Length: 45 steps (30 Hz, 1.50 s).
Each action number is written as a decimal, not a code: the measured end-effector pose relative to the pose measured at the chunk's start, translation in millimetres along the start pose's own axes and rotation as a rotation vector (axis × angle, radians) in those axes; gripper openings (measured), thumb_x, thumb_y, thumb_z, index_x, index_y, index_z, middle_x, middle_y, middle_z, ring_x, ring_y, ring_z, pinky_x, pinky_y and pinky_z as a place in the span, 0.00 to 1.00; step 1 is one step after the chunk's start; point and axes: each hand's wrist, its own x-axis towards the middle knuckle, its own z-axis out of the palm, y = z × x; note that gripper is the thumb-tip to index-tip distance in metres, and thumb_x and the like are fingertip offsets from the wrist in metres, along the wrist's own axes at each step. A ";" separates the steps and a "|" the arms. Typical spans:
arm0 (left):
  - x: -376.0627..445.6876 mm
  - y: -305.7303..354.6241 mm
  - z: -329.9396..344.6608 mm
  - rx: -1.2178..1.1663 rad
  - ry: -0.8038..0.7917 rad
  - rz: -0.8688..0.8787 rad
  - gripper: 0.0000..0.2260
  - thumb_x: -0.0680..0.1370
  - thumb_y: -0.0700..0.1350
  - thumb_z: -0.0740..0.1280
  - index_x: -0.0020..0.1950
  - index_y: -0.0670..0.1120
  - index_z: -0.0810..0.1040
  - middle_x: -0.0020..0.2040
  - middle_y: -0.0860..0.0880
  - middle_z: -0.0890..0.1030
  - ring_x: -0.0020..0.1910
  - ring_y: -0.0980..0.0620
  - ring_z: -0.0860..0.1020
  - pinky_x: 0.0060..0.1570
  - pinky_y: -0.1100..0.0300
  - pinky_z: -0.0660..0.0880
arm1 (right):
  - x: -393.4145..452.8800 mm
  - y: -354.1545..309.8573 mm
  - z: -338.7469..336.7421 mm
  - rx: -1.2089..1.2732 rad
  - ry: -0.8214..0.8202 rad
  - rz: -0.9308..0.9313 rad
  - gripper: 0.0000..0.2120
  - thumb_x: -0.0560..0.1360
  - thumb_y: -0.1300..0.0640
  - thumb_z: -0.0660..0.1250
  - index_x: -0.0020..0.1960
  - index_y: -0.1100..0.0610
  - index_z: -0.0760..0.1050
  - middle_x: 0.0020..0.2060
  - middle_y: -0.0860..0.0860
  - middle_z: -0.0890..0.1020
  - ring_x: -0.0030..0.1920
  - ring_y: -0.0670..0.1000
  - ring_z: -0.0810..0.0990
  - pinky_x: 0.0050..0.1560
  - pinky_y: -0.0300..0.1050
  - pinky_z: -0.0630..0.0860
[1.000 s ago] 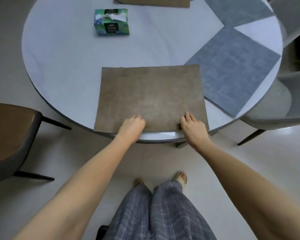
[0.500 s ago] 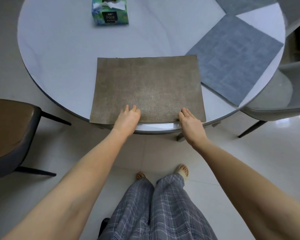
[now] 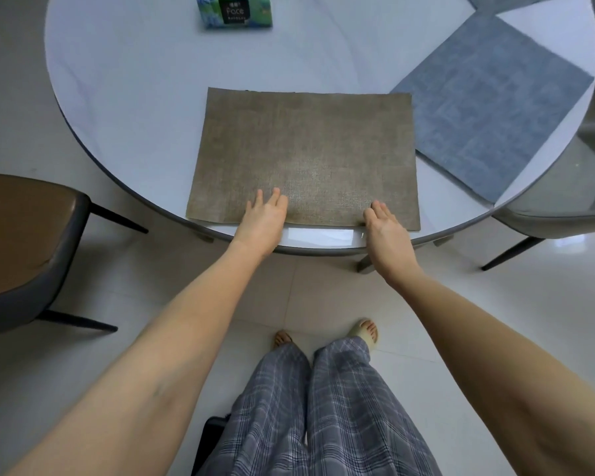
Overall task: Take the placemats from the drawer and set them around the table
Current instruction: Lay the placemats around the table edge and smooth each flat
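A brown woven placemat (image 3: 306,149) lies flat on the round white table (image 3: 134,97), its near edge close to the table's front rim. My left hand (image 3: 263,219) rests palm down on the mat's near edge, fingers spread. My right hand (image 3: 385,228) lies flat on the near edge further right, fingers extended. Neither hand grips the mat. A blue-grey placemat (image 3: 495,104) lies angled on the table to the right. The corner of another blue-grey mat (image 3: 516,0) shows at the top right.
A green tissue box (image 3: 235,11) stands at the table's far middle. A brown-seated chair (image 3: 21,249) is on the left, a grey chair (image 3: 571,187) on the right. My legs and feet are on the white tiled floor below the table edge.
The brown mat has slid a little further onto the table. My left fingers have uncurled from a loose fist and now lie flat and spread on the mat.
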 end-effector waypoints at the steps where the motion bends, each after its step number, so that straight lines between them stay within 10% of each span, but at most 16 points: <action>1: -0.9 -1.6 1.9 -0.016 -0.009 0.006 0.21 0.77 0.29 0.55 0.70 0.38 0.61 0.78 0.40 0.52 0.76 0.34 0.51 0.73 0.40 0.55 | -0.1 -1.3 -0.9 0.000 0.001 0.002 0.10 0.70 0.75 0.61 0.47 0.65 0.72 0.51 0.64 0.76 0.55 0.63 0.74 0.51 0.54 0.72; 12: -1.7 -7.8 10.5 -0.089 -0.008 0.012 0.18 0.76 0.28 0.51 0.65 0.39 0.62 0.79 0.42 0.47 0.77 0.36 0.45 0.72 0.35 0.46 | 1.8 -3.2 -0.9 0.030 -0.013 0.021 0.10 0.68 0.76 0.59 0.45 0.65 0.71 0.50 0.64 0.75 0.54 0.64 0.74 0.50 0.56 0.73; 27: 0.5 -8.4 13.2 -0.147 0.053 0.015 0.21 0.74 0.25 0.51 0.65 0.39 0.62 0.79 0.42 0.47 0.77 0.38 0.44 0.73 0.36 0.43 | -1.3 -4.4 -1.6 0.005 -0.057 0.047 0.14 0.75 0.74 0.56 0.59 0.67 0.69 0.71 0.64 0.65 0.74 0.61 0.60 0.71 0.53 0.62; 32: -8.6 -21.7 16.3 -0.510 0.074 0.020 0.25 0.81 0.41 0.56 0.77 0.40 0.53 0.73 0.45 0.65 0.78 0.48 0.46 0.76 0.48 0.39 | -0.1 -3.2 2.2 0.003 -0.047 0.066 0.11 0.73 0.75 0.58 0.54 0.67 0.71 0.66 0.64 0.70 0.70 0.62 0.66 0.65 0.58 0.70; 34: -12.4 -26.6 17.3 -0.657 0.138 -0.001 0.19 0.82 0.43 0.57 0.72 0.41 0.64 0.70 0.47 0.70 0.78 0.50 0.51 0.76 0.53 0.41 | -0.9 -1.9 3.6 0.024 -0.038 0.064 0.10 0.71 0.75 0.61 0.50 0.66 0.72 0.61 0.65 0.74 0.65 0.63 0.72 0.56 0.59 0.76; 38: -5.2 -17.1 15.5 -0.454 0.257 -0.084 0.15 0.80 0.47 0.60 0.66 0.46 0.72 0.76 0.47 0.63 0.77 0.49 0.54 0.75 0.45 0.42 | -3.3 -0.6 0.8 -0.017 0.128 -0.045 0.06 0.75 0.61 0.60 0.44 0.62 0.74 0.50 0.58 0.80 0.55 0.59 0.79 0.41 0.52 0.79; 45: 35.8 16.6 19.3 -0.195 -0.029 -0.158 0.26 0.83 0.57 0.46 0.78 0.55 0.38 0.77 0.50 0.33 0.75 0.42 0.31 0.68 0.31 0.33 | 76.8 -13.1 27.2 0.022 -0.019 -0.090 0.27 0.81 0.45 0.51 0.76 0.56 0.58 0.77 0.57 0.54 0.77 0.56 0.50 0.76 0.54 0.46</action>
